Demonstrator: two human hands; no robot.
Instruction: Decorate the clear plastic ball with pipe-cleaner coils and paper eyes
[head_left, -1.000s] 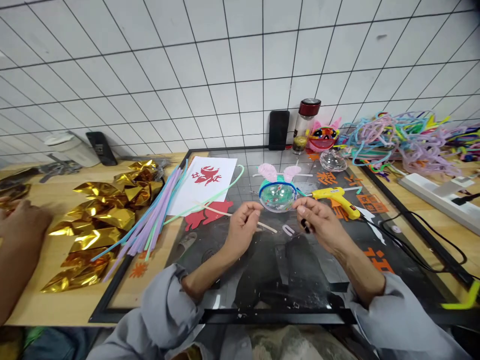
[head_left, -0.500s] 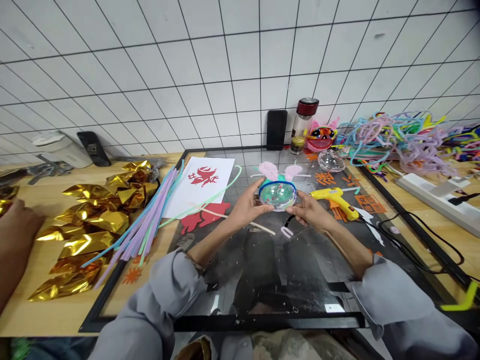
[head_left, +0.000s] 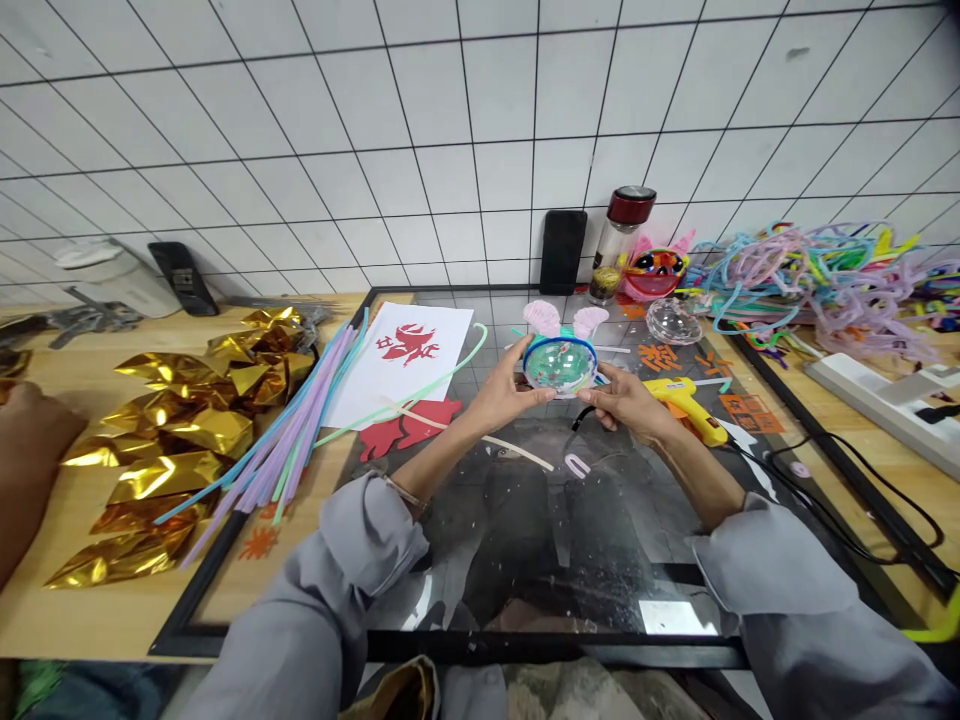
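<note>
Between both hands I hold a pipe-cleaner craft (head_left: 559, 366) with a clear domed front, a blue rim, a green inside and two pink ears on top. My left hand (head_left: 501, 388) grips its left side, thumb along the lower rim. My right hand (head_left: 621, 396) grips its right side in the same way. A small pink bent pipe cleaner (head_left: 577, 466) lies on the dark glass top below the craft. Just right of my right hand rests a yellow glue gun (head_left: 686, 408). A pale stick (head_left: 517, 452) lies near my left wrist.
Purple, blue and green pipe cleaners (head_left: 289, 430) lie left, beside gold foil (head_left: 180, 430) and white paper with a red cutout (head_left: 397, 350). Behind stand a bottle (head_left: 619, 245), a phone (head_left: 562, 252) and a pink craft (head_left: 654, 272). Another person's hand (head_left: 34, 440) is far left.
The craft has risen slightly in my hands and tipped a little, with both hands still around it. The camera view has shifted slightly.
</note>
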